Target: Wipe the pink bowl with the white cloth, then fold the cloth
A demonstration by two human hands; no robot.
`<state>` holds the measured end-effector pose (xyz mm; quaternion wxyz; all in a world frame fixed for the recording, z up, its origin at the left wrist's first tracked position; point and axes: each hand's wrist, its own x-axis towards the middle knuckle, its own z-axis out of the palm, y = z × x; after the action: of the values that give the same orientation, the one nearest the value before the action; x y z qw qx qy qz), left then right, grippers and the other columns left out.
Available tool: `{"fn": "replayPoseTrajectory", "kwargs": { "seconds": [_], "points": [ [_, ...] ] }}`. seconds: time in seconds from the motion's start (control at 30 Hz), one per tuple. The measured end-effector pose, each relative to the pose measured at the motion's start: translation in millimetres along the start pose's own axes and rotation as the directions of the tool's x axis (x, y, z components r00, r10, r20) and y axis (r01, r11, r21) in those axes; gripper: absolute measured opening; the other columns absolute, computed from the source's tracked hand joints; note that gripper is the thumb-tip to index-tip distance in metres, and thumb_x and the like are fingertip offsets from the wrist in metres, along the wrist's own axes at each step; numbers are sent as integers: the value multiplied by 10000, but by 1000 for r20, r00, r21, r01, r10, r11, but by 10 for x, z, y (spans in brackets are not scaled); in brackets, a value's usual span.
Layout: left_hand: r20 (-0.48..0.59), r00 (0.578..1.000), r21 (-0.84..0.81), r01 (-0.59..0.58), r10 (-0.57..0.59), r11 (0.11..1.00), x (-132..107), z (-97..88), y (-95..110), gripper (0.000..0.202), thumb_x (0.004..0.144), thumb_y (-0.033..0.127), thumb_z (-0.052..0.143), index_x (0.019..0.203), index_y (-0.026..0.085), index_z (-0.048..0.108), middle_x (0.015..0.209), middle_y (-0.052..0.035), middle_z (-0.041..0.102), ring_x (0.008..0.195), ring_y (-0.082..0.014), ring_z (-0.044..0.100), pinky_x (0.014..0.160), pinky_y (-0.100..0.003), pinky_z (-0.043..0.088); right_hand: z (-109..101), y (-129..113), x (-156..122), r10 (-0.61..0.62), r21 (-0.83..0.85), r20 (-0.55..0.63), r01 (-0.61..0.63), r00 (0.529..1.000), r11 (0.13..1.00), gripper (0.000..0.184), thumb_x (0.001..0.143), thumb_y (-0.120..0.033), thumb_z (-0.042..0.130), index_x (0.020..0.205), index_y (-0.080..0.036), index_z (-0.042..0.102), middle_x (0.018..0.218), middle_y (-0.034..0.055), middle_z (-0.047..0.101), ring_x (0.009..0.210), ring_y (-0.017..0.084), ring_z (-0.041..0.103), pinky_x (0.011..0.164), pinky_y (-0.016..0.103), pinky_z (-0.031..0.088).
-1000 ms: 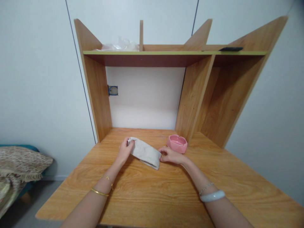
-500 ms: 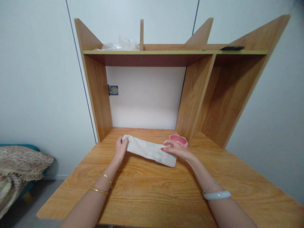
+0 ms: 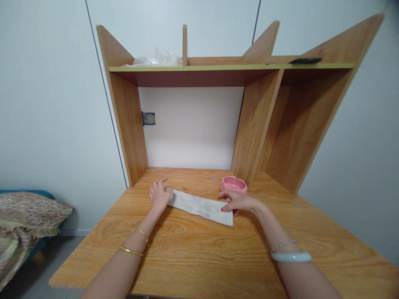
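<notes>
A folded strip of pale grey cloth lies at a slant on the wooden desk, its right end nearer to me. At its left end is my left hand, open, with fingers spread above the desk and the thumb touching the cloth's end. My right hand is at the other end, thumb on top of the cloth and some fingers past its far edge, gripping it lightly. Just behind my right hand stands a pink ashtray-like dish with a notched rim.
The wooden desk has a hutch with upright panels behind it. On its shelf are a clear plastic bag and a flat black item. A patterned fringed blanket lies at the far left.
The cloth has come down flat onto the desk, slightly nearer to me. My left hand has loosened and spread its fingers; my right hand has moved slightly right and nearer with its end.
</notes>
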<state>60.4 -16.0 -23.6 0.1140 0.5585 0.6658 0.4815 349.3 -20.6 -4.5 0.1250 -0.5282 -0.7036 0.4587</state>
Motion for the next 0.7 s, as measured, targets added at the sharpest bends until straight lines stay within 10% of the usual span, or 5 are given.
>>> {"fn": "replayPoseTrajectory", "kwargs": {
  "seconds": [0.17,0.43,0.57,0.7],
  "points": [
    [334,818,-171,-435,468,884,-192,125,133,282,700,118,397,896,184,589,881,-38,585,839,-166,523,797,-287,384,30,-73,3,-74,80,-91,81,993,993,548,562,-212,657,1064,-183,439,597,-77,451,497,80,470,405,185,356],
    [609,520,-172,-650,599,740,-428,174,239,267,750,176,439,931,218,632,887,-43,577,867,-185,492,802,-301,355,42,-191,-38,-162,288,-244,231,956,929,499,622,-206,581,1107,-234,470,739,-27,545,629,108,535,508,204,385],
    [617,492,-173,-677,615,716,-468,130,292,290,785,224,437,1026,256,596,982,-33,552,933,-188,458,851,-320,319,-32,-178,-55,-196,353,-308,303,931,885,432,609,-220,556,1041,-235,532,831,-10,564,731,127,547,595,223,407],
    [556,589,-64,-674,587,736,-427,100,274,296,792,223,423,1027,280,594,1011,-30,528,963,-199,424,862,-337,303,-115,-141,-76,-201,276,-397,325,895,905,345,581,-202,531,918,-215,601,935,21,583,853,167,545,665,248,419]
  ]
}}
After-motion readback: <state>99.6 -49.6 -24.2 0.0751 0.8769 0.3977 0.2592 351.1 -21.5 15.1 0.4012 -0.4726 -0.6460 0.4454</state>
